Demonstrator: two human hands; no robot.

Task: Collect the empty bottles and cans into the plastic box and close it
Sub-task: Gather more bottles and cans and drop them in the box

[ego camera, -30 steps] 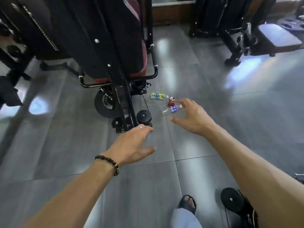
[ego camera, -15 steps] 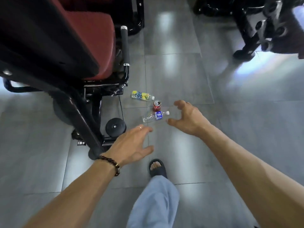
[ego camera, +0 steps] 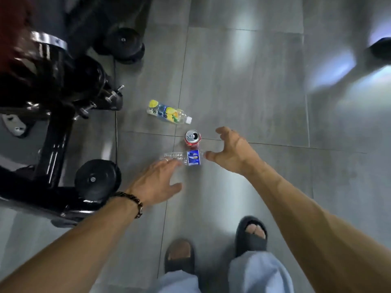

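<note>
Floor [ego camera: 243, 92]: clear bottle [ego camera: 186, 157] lay flat, red can [ego camera: 192, 138] upright just beyond, lemon bottle [ego camera: 168, 112] farther. Left hand [ego camera: 156, 182] and right hand [ego camera: 232, 153] flanked the clear bottle, fingers spread, grasping nothing.

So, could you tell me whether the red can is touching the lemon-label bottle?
Apart. The head view shows bare floor between the upright red can and the lying lemon-label bottle.
</note>
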